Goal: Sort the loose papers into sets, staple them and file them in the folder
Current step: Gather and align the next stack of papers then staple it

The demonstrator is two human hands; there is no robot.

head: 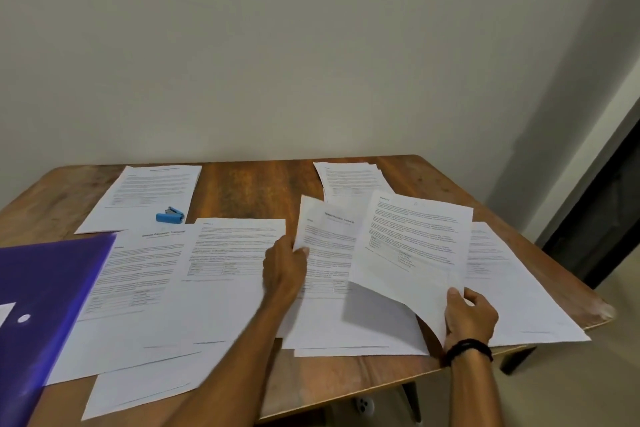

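Folder [45, 288] points away; left hand [284, 267], right hand [469, 317] pinch sheets [412, 239].

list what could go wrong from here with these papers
The right hand pinches the lifted sheet by one corner, so it may crease or slip. The left hand lifts the middle sheet among overlapping pages; sets could get mixed. The rightmost sheet reaches the table edge and might slide off.
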